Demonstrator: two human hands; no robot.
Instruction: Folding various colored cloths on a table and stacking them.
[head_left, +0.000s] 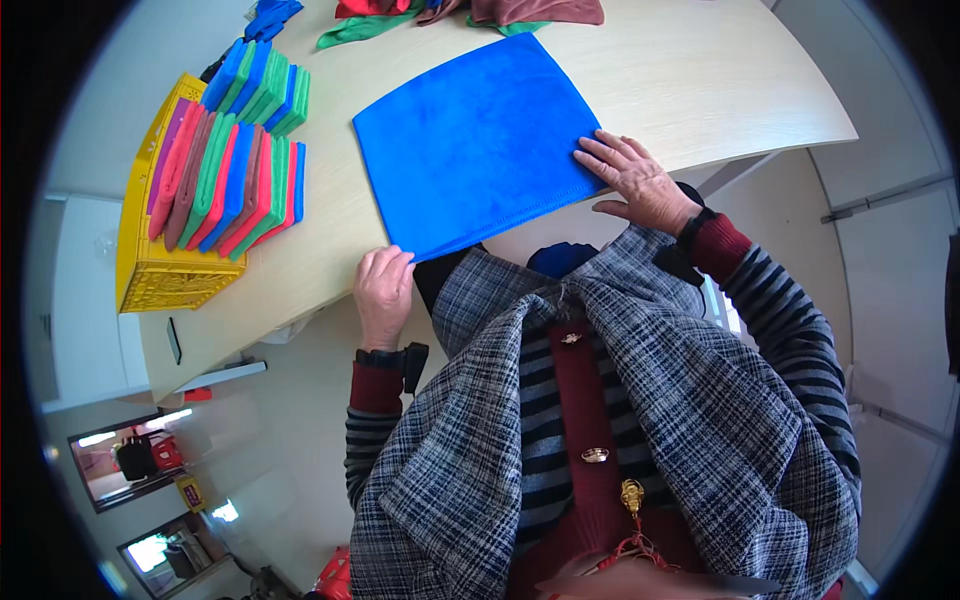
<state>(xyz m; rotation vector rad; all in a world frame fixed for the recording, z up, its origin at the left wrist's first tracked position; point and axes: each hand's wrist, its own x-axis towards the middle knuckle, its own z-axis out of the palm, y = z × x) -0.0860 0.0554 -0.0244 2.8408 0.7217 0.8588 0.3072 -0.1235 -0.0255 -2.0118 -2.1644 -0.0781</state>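
A bright blue cloth (470,140) lies spread flat on the pale wooden table (680,80), with its near edge at the table's rim. My left hand (382,290) pinches the cloth's near left corner with curled fingers. My right hand (635,180) rests on the cloth's near right corner, fingers spread flat on the fabric.
A yellow crate (150,270) at the left holds several folded cloths (225,185) in red, green, blue and brown, standing on edge. Loose green, red and brown cloths (500,12) lie at the table's far edge. A dark phone-like slab (174,340) lies near the table's left corner.
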